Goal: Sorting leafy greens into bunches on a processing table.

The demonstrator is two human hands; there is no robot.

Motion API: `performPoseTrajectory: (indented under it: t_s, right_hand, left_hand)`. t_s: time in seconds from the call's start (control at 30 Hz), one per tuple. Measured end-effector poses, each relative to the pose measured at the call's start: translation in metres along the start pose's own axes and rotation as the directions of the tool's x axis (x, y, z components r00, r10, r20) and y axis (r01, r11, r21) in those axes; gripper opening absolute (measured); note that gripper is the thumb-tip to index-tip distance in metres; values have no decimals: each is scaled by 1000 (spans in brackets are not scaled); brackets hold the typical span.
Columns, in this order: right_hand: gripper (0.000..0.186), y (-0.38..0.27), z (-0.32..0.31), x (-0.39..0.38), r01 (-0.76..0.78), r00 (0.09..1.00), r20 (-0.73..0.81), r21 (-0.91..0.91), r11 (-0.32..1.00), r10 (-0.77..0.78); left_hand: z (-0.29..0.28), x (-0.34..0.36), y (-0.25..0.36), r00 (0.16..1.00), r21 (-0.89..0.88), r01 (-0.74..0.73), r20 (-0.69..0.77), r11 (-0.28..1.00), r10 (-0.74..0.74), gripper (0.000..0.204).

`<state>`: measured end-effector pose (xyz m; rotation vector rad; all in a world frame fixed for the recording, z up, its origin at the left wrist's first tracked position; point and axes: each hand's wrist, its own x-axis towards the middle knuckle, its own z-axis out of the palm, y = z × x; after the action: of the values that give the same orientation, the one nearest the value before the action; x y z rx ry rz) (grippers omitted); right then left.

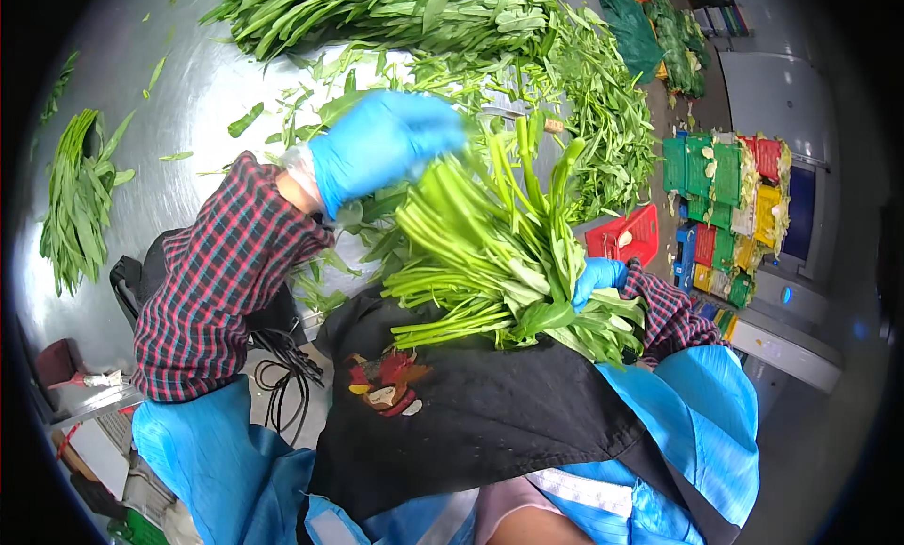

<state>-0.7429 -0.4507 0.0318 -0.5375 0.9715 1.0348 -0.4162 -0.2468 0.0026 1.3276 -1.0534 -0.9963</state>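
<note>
A thick bunch of water spinach (471, 253) is held in front of my dark apron, its pale cut stems fanned toward the left and some standing upright. My right hand (597, 280), in a blue glove, is closed around its leafy right side; the leaves hide part of the fingers. My left hand (381, 145), also blue-gloved, hovers just above the stems' upper left side. Motion smears its fingers, so their grip is unclear. Behind the bunch, a knife with a wooden handle (553, 126) lies among the loose leaves.
More water spinach (405, 13) is heaped across the far side of the metal table (202, 103). A smaller bunch (80, 201) lies at the left. Beyond the right edge are a red crate (629, 236) and stacked coloured crates (725, 183). Black cables (282, 380) hang at the lower left.
</note>
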Motion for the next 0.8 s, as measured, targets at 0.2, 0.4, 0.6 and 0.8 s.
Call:
performPoseTrajectory:
  t_s: [0.2, 0.4, 0.6, 0.8]
  right_hand:
    - [52, 3, 14, -5, 14, 1000, -14, -28, 1000, -14]
    - [51, -4, 16, 1, -27, 1000, -5, -73, 997, 27]
    - [51, -17, 24, -5, -59, 998, -33, -146, 988, 55]
    - [51, -58, 42, -16, -140, 990, -57, -431, 891, 128]
  left_hand:
    - [-47, 3, 1, 961, 124, -97, -246, 988, 125, 30]
    - [-16, 8, -15, 990, 566, -47, -84, 823, 115, 24]
    - [27, 22, 77, 736, 351, -634, 1, 689, 677, 76]
    - [63, 0, -2, 666, -319, 260, 743, 911, 70, 97]
